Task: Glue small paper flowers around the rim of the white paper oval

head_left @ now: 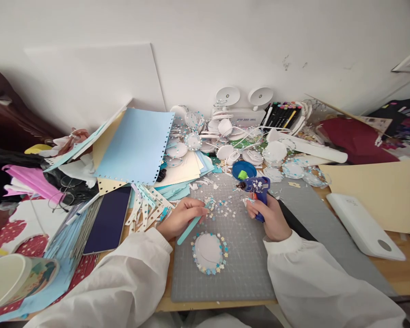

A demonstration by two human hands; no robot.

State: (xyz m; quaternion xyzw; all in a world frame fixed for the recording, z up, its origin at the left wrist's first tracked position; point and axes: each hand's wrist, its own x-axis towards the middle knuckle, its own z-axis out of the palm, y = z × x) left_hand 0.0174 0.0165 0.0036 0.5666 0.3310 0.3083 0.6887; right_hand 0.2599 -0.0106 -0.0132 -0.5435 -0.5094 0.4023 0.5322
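My left hand [186, 214] is closed around slim teal tweezers [189, 229], whose flat rounded end points down toward me. Their tip is by a scatter of tiny paper stars [227, 208], and I cannot make out if it pinches one. In my right hand [271, 217] is a blue hot glue gun [261, 187], fingers wrapped around its handle, nozzle facing left. Bits of white paper cling to its body. Between my forearms, a white round disc [209, 250] ringed with blue, cream and white stars lies on the grey cutting mat [239, 273].
Behind are piled white discs [275, 152], a blue lid [243, 170] and markers [283, 116]. On the left are blue card [136, 141], paper strips [146, 207], a dark phone [107, 221] and a tub [17, 282]. A white power bank [365, 225] lies right.
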